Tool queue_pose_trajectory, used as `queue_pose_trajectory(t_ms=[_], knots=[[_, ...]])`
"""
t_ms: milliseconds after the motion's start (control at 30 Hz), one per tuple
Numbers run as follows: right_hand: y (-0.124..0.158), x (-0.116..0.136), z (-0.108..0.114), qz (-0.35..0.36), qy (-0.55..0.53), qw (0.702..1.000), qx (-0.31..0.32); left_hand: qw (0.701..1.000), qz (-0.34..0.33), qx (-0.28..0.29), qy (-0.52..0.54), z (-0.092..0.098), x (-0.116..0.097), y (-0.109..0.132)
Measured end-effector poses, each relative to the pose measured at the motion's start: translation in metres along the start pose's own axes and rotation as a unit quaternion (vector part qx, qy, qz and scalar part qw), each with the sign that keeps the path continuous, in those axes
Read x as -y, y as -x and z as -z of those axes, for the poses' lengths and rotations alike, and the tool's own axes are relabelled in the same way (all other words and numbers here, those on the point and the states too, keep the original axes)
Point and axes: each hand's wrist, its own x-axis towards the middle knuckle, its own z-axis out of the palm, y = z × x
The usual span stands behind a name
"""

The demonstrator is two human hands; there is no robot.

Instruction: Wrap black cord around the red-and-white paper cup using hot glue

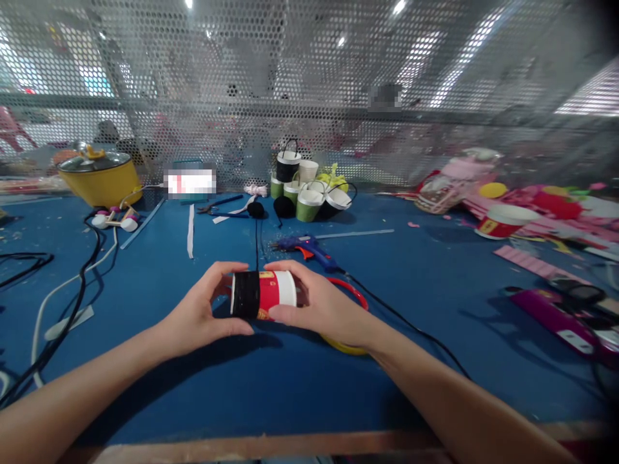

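Note:
Both my hands hold a paper cup (271,293) lying on its side above the blue table (290,380). The cup is red and white, and its left end is wrapped in black yarn. My left hand (200,316) grips the wrapped end, fingers curled round it. My right hand (322,303) closes round the white rim end. A black yarn strand (256,241) runs from the cup back to a black yarn ball (255,209). A red and yellow ring (351,319) lies under my right hand.
A blue glue gun (309,248) lies just behind the cup, its black cord trailing right. Several finished cups (307,190) cluster at the back. A yellow pot (99,174) stands far left by cables. Pink craft scraps and a red cup (500,222) fill the right side.

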Motion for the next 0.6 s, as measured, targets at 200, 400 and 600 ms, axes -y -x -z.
queue_pose_trajectory(t_ms=[200,400,600], knots=[[0.003,0.0,-0.002,0.131,0.187,0.972,-0.054,0.99,0.077,0.05,0.11,0.002,0.0,-0.003],[-0.011,0.0,0.007,0.069,0.029,0.997,0.016,0.998,0.009,0.057,0.021,-0.002,0.001,0.002],[-0.043,0.012,0.01,-0.006,-0.088,0.995,0.043,0.986,-0.077,0.104,-0.103,0.0,0.002,0.004]])
